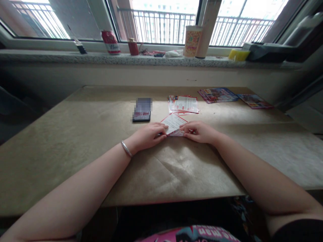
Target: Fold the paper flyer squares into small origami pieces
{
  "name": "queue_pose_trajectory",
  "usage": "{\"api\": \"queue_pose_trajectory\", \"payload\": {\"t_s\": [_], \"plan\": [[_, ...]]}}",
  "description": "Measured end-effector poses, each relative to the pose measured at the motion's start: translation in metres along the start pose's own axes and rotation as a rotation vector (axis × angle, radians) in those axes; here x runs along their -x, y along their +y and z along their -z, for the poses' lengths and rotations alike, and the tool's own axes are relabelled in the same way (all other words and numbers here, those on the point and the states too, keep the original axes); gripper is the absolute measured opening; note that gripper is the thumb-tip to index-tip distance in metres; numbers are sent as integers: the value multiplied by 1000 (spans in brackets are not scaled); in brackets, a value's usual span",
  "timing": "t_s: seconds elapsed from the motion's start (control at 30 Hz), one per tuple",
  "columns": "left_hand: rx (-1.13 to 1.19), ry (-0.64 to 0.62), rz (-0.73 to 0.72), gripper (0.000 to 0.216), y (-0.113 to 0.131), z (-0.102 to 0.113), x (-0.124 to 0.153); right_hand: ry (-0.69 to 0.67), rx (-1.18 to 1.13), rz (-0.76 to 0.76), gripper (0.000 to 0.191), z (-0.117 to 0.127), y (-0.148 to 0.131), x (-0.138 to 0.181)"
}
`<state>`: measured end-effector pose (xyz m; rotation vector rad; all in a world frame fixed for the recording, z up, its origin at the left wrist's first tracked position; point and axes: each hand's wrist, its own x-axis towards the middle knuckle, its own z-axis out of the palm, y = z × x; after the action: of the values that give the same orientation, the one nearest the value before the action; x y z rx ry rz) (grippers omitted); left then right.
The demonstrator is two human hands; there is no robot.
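Paper [173,124], white with red edges, lies between the hands, its peak toward twelve o'clock. Overlapping layers suggest one fold is made; how much remains, I cannot tell. At nine o'clock the left hand [155,133] pinches one corner; at three the right hand [199,131] pinches the other. Printed sheets [185,104] lie just beyond, near one o'clock.

And here's the paper [173,123], white, red along its slanting edges, small print running across its face, too small to read! It's on the table [161,171], folded, peak pointing to the far side, both ends covered, a pale strip with red marks along the near edge.
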<state>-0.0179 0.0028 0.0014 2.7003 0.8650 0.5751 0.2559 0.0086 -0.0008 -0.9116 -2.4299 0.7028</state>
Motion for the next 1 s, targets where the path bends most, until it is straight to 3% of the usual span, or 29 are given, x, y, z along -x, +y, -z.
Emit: {"api": "queue_pose_trajectory", "payload": {"t_s": [0.17,0.27,0.4,0.53,0.73,0.87,1.0], "plan": [[26,-3,60,25,7,1,-3,6,44,-120,18,2,-9,0],[-7,39,228,23,13,-2,-4,101,34,-179,18,-1,-11,-3],[111,192,404,22,12,-11,-8,271,107,-374,17,-10,-14,-11],[13,245,237,25,5,-20,-12,280,252,-496,17,-18,-17,-18],[-207,147,228,31,7,-23,-15,293,463,-386,14,-23,-14,-23],[-170,118,273,32,11,-22,-16,294,336,-348,13,-25,-5,-24],[-67,160,329,40,11,-22,-15,389,146,-327,15,-27,-1,-24]]}}
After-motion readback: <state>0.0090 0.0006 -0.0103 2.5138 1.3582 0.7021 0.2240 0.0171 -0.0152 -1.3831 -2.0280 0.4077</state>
